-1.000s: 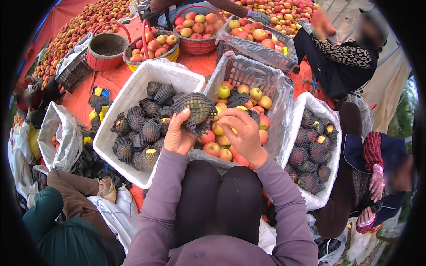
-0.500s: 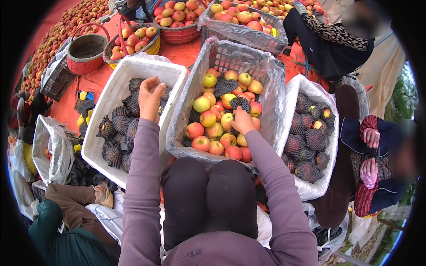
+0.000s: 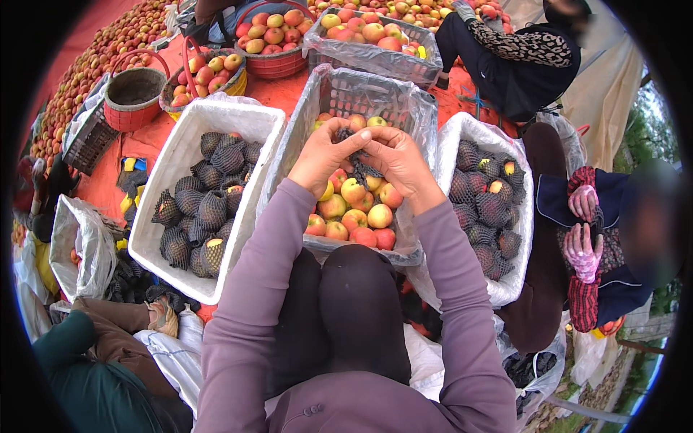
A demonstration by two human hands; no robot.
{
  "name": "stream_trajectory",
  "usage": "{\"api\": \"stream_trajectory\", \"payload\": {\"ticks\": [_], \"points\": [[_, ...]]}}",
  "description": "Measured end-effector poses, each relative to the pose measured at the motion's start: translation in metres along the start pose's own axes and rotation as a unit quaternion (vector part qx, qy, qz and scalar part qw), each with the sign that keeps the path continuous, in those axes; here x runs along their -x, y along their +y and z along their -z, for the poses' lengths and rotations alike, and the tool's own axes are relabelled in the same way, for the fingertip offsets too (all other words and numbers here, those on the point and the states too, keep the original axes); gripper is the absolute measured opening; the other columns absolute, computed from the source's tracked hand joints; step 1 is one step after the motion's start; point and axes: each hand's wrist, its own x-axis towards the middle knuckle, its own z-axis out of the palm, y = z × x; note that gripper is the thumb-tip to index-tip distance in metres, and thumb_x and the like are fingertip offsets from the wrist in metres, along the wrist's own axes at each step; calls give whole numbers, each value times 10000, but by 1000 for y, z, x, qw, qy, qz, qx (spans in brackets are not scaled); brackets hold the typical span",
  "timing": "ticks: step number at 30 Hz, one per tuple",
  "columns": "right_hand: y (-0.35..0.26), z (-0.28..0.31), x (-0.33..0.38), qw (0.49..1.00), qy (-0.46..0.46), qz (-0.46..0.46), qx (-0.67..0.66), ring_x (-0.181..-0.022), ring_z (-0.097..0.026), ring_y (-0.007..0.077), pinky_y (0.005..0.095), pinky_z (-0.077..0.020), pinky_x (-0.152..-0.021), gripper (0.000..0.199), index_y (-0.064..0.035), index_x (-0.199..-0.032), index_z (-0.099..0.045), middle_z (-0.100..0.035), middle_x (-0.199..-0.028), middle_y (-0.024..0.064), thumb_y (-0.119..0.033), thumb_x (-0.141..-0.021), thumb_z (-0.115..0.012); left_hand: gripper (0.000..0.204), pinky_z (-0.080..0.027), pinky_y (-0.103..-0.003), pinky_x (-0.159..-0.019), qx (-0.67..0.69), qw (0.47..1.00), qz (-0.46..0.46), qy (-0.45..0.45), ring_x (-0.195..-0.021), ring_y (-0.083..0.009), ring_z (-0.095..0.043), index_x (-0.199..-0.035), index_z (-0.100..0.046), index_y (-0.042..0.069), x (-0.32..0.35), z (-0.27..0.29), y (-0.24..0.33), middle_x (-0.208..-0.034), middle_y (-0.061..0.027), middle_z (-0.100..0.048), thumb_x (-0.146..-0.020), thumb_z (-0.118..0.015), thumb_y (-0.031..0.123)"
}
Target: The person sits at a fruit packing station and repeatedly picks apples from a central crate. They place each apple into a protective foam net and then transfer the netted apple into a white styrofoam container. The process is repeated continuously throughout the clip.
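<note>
My left hand (image 3: pixel 322 154) and my right hand (image 3: pixel 395 160) meet above the middle crate (image 3: pixel 415 108), both gripping a dark foam net sleeve (image 3: pixel 355 154) stretched between the fingers. Below them lie several loose red-yellow apples (image 3: pixel 356 215) in the plastic-lined crate. A white foam box (image 3: pixel 173 148) to the left holds several apples wrapped in dark net sleeves (image 3: pixel 211 209). On the right, another white box (image 3: pixel 521 155) holds more netted apples (image 3: pixel 488 202). My dark-trousered knees (image 3: pixel 339 310) sit just under the crate.
A person in a red patterned sleeve (image 3: pixel 583 238) crouches at the right. Another person in dark clothes (image 3: pixel 520 54) sits at the back right. Red baskets of apples (image 3: pixel 271 40), an empty red basket (image 3: pixel 133 90) and an apple pile (image 3: pixel 94 65) lie on the orange sheet. A white sack (image 3: pixel 83 242) stands left.
My left hand has come back from the left foam box to the middle crate. Both hands now hold a net sleeve together above the apples.
</note>
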Motion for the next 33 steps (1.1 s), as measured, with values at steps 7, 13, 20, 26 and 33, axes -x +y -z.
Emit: {"api": "stream_trajectory", "payload": {"ticks": [7, 13, 20, 26, 33], "points": [[-10, -10, 8, 976, 48, 170, 123, -782, -559, 71, 225, -491, -701, 101, -49, -910, -494, -577, -852, 15, -38, -854, -578, 299, -500, -261, -773, 137, 989, -50, -11, -877, -130, -594, -1106, -538, 5, 16, -5, 6, -982, -65, -584, -809, -541, -32], [-8, -30, 25, 856, 58, 220, 464, -850, -570, 132, 271, -498, -688, 263, -16, -986, -466, -557, -921, 57, -59, -794, -640, 191, -430, -205, -623, -70, 965, -209, 138, -691, -58, -514, -926, -604, -5, 7, -7, -17, -763, -6, -579, -746, -574, -61], [-1, -38, 22, 638, 13, 404, 655, -786, -577, 234, 327, -490, -612, 157, -47, -847, -550, -537, -883, 77, -11, -704, -602, 175, -438, -251, -591, -240, 916, -244, 208, -613, -97, -533, -903, -611, 22, 6, 15, -23, -678, -41, -585, -738, -602, -32], [22, 0, 7, 718, 25, 122, 685, -582, -528, 189, 316, -463, -540, 86, -46, -799, -598, -557, -723, 103, -66, -765, -521, 356, -468, -381, -672, -378, 881, -252, 128, -782, -331, -601, -1007, -563, 98, 18, -5, -11, -815, -140, -614, -679, -586, -38], [31, 25, -44, 981, -69, -65, -172, -898, -595, 202, 355, -485, -810, 114, -67, -975, -533, -604, -922, 58, -82, -863, -525, 439, -465, -412, -625, -480, 825, -256, 152, -743, -346, -608, -1101, -515, 127, 19, -4, -8, -790, -140, -616, -695, -611, -10]]}}
